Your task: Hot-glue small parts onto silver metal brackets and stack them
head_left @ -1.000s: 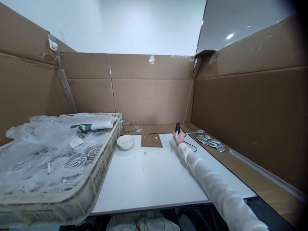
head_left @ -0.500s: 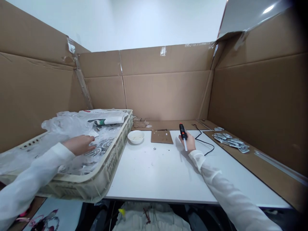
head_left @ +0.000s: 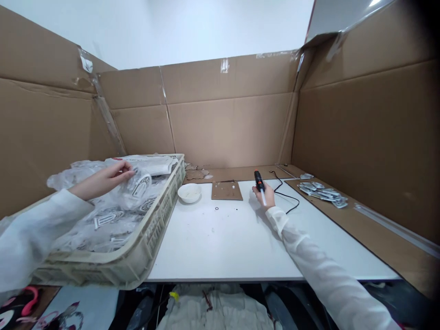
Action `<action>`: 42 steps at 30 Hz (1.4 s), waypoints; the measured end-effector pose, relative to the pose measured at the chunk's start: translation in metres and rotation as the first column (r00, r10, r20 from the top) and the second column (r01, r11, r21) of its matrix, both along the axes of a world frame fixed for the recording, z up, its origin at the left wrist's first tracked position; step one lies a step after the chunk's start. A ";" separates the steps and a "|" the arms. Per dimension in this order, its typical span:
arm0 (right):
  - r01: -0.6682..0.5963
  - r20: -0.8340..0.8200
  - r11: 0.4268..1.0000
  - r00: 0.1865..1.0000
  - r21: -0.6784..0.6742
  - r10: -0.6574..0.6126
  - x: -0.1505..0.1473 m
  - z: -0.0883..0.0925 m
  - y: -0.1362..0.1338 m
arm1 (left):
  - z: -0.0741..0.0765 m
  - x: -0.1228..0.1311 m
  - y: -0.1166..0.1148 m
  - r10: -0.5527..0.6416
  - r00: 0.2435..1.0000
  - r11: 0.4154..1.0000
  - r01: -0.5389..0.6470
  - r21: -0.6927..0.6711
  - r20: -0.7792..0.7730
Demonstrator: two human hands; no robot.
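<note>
My left hand (head_left: 103, 179) is closed on a clear plastic bag holding a silver emblem (head_left: 139, 185), lifted above the beige plastic crate (head_left: 151, 238) full of similar bagged parts. My right hand (head_left: 265, 198) rests far out on the white table (head_left: 223, 243), gripping a black and orange glue gun (head_left: 258, 181) with a white stick at its rear. The gun's black cord (head_left: 287, 197) trails to the right.
A small white bowl (head_left: 189, 192) and a brown cardboard square (head_left: 227, 190) lie at the table's far side, with a tiny black ring (head_left: 216, 208) in front. Several silver parts (head_left: 323, 192) lie on the cardboard strip at right. Cardboard walls enclose three sides.
My left hand came into view, reached into the crate and has lifted a bagged emblem. The right hand stays on the glue gun, having drawn it slightly nearer.
</note>
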State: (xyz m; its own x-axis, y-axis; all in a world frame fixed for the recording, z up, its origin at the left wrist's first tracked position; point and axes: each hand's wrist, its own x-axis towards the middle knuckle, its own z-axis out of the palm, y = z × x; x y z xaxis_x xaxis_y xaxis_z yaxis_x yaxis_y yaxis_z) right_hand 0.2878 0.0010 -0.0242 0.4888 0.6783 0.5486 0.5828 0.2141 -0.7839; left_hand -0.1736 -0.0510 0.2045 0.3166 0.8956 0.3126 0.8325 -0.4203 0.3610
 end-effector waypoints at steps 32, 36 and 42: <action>-0.050 0.154 0.996 0.986 -0.071 0.061 -0.010 -0.002 -0.004 | -0.134 0.191 0.070 -0.359 0.915 0.770 0.402 -0.496 0.184; -0.050 0.154 0.996 0.986 -0.075 0.061 -0.011 -0.001 -0.005 | -0.120 0.196 0.062 -0.387 0.918 0.837 0.391 -0.382 0.092; -0.064 0.168 0.995 0.983 -0.074 0.076 -0.014 -0.001 -0.006 | -0.131 0.211 0.027 -0.524 0.799 0.851 0.470 -0.237 -0.297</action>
